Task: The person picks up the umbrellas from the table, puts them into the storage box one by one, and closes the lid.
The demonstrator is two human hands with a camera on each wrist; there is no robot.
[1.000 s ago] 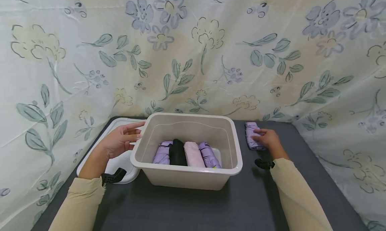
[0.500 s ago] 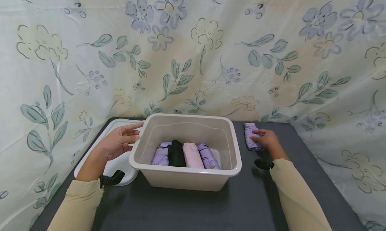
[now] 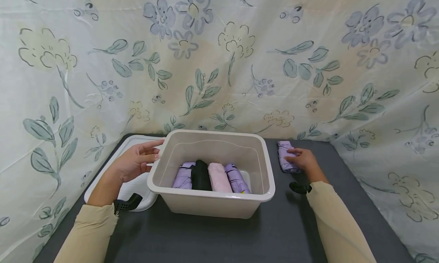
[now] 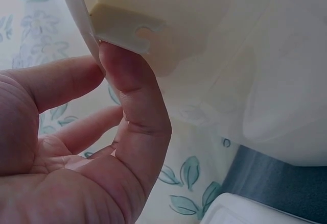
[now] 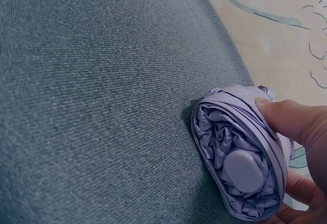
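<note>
While neither hand has moved over the last second, the right hand curls over the folded lilac umbrella beside the bin, whose rim the left hand touches open-fingered.

Dark grey woven tabletop, running near to far. Pale cloth backdrop printed with lilac and cream flowers and grey-green leaves, hung behind and along both left and right sides. Soft, even light; faint shadows.
</note>
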